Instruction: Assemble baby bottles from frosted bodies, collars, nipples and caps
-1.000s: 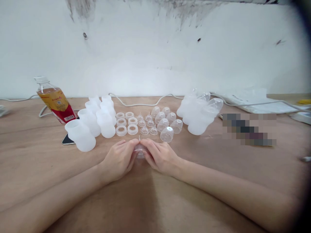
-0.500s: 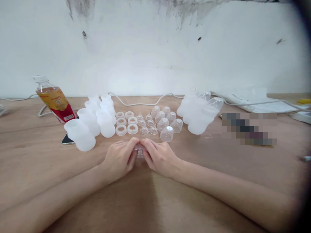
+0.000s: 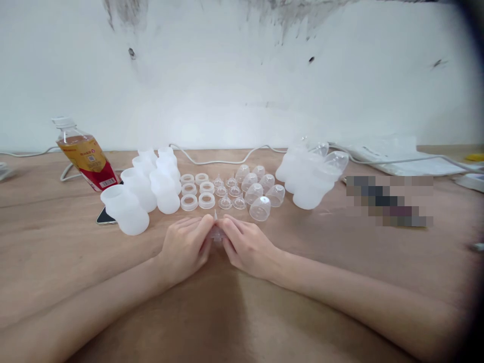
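Note:
Near the middle of the table, my left hand (image 3: pixel 186 246) and my right hand (image 3: pixel 249 247) pinch a small clear piece (image 3: pixel 217 233) between them. A pointed tip rises from it between the fingers, which cover its sides. Just beyond my hands lie several white rings (image 3: pixel 189 202), several clear nipples (image 3: pixel 225 202) and several clear domed caps (image 3: pixel 259 208). White bottles without caps (image 3: pixel 132 210) stand in two rows at the left. At the right, a cluster of white bottles (image 3: pixel 308 194) has clear caps on some tops.
A drink bottle (image 3: pixel 89 159) leans at the left, with a dark phone (image 3: pixel 105 217) partly under the white bottles. A cable (image 3: pixel 227 162) runs along the wall. A plastic bag (image 3: pixel 401 160) and a blurred-out flat object (image 3: pixel 389 201) lie at the right.
The clear piece between my fingers has changed angle, and its pointed tip now shows above them. Both hands have stayed almost in place.

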A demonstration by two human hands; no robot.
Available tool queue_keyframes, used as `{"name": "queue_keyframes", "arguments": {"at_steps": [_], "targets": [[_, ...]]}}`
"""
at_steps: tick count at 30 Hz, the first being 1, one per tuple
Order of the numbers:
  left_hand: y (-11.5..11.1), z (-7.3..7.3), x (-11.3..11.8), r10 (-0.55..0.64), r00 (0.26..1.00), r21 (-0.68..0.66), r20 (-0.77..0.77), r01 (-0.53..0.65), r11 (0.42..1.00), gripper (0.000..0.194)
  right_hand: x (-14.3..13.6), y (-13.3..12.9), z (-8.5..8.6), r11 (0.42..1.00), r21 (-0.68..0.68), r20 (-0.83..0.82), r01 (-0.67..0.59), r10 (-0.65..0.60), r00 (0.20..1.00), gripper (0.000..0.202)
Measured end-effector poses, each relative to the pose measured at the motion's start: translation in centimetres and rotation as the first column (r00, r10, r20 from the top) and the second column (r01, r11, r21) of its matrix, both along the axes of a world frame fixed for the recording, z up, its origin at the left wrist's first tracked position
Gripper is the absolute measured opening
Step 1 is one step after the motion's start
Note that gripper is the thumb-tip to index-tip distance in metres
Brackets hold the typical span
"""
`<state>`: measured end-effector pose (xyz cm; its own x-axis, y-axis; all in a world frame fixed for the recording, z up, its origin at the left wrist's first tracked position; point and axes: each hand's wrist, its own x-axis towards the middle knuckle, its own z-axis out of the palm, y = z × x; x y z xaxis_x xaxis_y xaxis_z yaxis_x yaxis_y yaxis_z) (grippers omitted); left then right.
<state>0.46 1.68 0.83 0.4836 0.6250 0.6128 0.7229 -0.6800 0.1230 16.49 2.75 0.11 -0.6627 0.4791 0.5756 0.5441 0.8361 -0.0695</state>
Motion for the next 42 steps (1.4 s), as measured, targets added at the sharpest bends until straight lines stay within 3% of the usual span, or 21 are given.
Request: {"name": "queue_keyframes", "arguments": {"at_steps": [8,13,28,42], "targets": [[0.3,-0.4,-1.2,-0.049,0.999,-0.257,0.008,0.049,0.965,0.010,0.7,0.1,0.2,1.000,-0.026,0.054,-0.008,0.009,0.999,0.024],[0.6,-0.4,-1.6,-0.100,0.994,-0.343,-0.043,0.079,0.936,0.007,1.2,0.4,-0.1,0.989,-0.132,0.081,-0.069,0.080,0.994,0.030],[0.6,0.0,-0.7,-0.113,0.991,-0.136,-0.070,0.102,0.985,0.012,0.5,0.1,-0.5,0.990,-0.138,-0.052,-0.019,0.012,0.999,0.024],[0.7,-0.7,-0.9,-0.098,0.995,-0.166,-0.034,0.091,0.982,0.012,0.6,0.3,-0.5,0.980,-0.197,-0.056,-0.028,0.017,0.998,0.027]]}}
